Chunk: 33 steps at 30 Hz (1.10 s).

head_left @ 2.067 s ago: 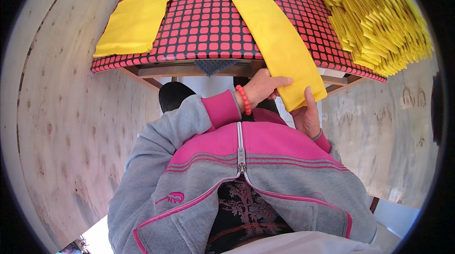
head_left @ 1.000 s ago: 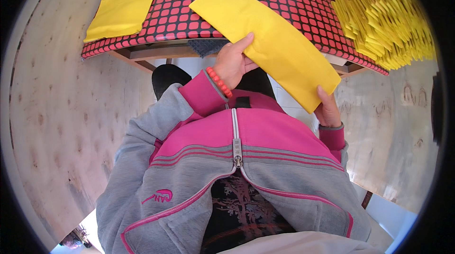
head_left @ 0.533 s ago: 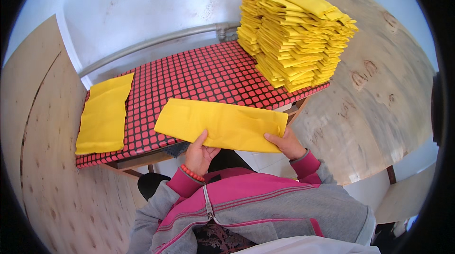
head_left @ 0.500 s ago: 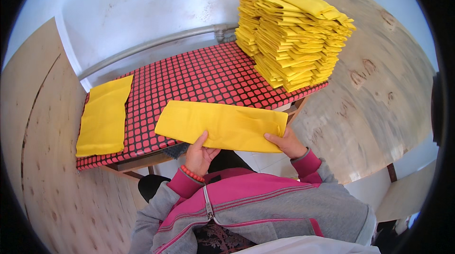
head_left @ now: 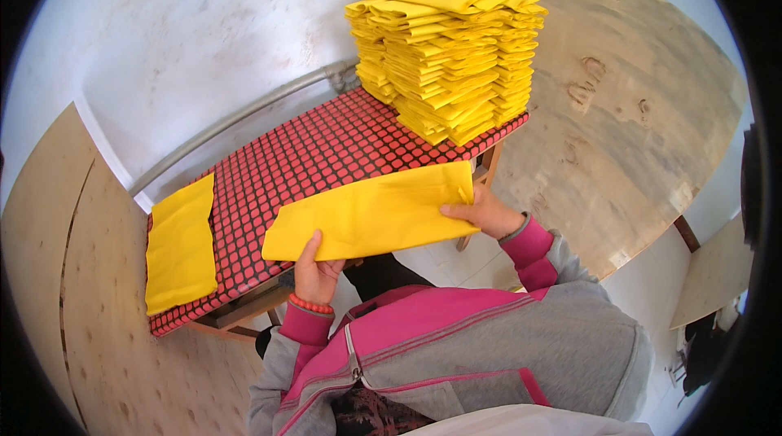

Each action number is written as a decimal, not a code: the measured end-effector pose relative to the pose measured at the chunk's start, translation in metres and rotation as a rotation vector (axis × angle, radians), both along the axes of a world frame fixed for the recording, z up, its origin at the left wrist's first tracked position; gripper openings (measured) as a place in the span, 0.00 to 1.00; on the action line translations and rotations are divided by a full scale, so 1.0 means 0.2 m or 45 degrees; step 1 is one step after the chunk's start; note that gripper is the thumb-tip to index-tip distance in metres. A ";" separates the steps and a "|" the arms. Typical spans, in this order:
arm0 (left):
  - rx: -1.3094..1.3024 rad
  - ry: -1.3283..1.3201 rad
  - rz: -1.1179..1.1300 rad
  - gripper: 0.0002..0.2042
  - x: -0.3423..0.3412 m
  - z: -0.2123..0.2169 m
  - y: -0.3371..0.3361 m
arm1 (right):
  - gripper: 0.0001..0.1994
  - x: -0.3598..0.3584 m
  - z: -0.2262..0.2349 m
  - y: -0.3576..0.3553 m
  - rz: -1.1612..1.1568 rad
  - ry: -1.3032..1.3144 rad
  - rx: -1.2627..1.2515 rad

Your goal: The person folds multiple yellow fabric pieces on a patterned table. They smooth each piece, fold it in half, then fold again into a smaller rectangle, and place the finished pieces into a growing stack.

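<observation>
A long folded piece of yellow fabric [head_left: 371, 212] is held up between both my hands, over the near edge of the table. My left hand [head_left: 316, 277] pinches its lower edge near the left end, thumb on top and fingers underneath. At the right end, my right hand [head_left: 486, 212] grips it with the thumb on the upper face; the other fingers are hidden behind. Another yellow fabric piece [head_left: 181, 242] lies flat at the table's left end. At the far right of the table rises a tall stack of folded yellow fabric [head_left: 448, 61].
The narrow table [head_left: 301, 147] has a red and black checked cover. Behind it, a grey pipe [head_left: 236, 127] runs along the white wall [head_left: 220, 21]. Wooden boards stand on either side: a left panel [head_left: 122, 297] and a large right panel [head_left: 619, 110].
The view has turned, shifting the stack and table leftward. The right end of the held fabric is now raised relative to its left end. Both hands keep their hold.
</observation>
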<state>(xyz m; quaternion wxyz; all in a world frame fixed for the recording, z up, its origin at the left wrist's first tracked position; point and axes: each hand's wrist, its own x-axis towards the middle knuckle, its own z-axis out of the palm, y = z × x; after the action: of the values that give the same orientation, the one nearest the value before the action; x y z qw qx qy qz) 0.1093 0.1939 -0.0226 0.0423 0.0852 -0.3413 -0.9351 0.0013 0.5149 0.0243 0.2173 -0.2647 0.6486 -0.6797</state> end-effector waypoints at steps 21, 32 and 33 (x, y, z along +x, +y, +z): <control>-0.174 -0.390 -0.063 0.24 0.35 -0.08 -0.47 | 0.21 -0.58 -0.26 -0.09 0.115 -0.041 0.338; -0.681 -0.500 0.070 0.13 0.31 -0.06 -0.30 | 0.40 -0.42 -0.32 0.01 0.012 -0.749 -0.515; -0.685 -0.533 0.108 0.13 0.32 -0.06 -0.28 | 0.41 -0.34 -0.35 -0.02 -0.128 -0.796 -0.584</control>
<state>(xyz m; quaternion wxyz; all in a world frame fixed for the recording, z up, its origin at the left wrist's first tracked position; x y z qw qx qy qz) 0.1732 0.1369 -0.0341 0.0312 0.2753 -0.5730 -0.7713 -0.0671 0.5105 -0.0456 0.3063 -0.0544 0.3945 -0.8646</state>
